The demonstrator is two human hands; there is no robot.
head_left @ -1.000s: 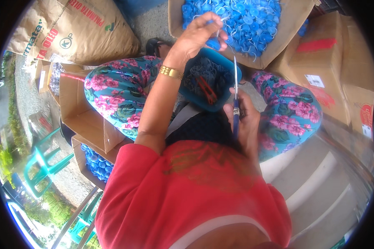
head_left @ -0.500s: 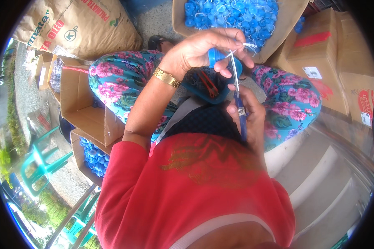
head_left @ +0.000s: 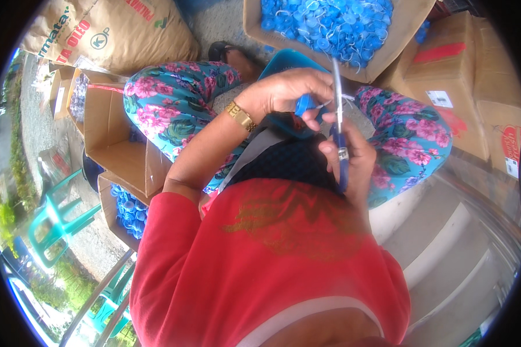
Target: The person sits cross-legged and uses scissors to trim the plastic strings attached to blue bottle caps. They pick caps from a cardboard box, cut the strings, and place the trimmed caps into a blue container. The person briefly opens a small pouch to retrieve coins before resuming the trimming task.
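My left hand [head_left: 300, 92], with a gold watch on its wrist, has its fingers closed on a small blue plastic cap [head_left: 304, 104]. White string [head_left: 347, 98] shows by the fingertips, partly behind the blades. In my right hand [head_left: 358, 155] are scissors [head_left: 337, 87] with blue handles, their blades pointing away from me and close together. They pass right beside my left fingertips. Whether the blades touch the string I cannot tell. Below my hands a teal basin [head_left: 285, 59] sits between my legs, mostly hidden by the left hand.
Beyond my hands stands a carton [head_left: 408, 32] holding many blue caps with strings [head_left: 327, 26]. A brown paper sack [head_left: 116, 37] is at far left. Open cartons [head_left: 113, 151] line my left side, one with blue pieces [head_left: 130, 213]. Closed cartons [head_left: 437, 84] stand at right.
My left hand has come nearer to me with the blue cap, now mostly covered by the fingers. The scissors have shifted slightly right and stand more upright. More of the teal basin shows.
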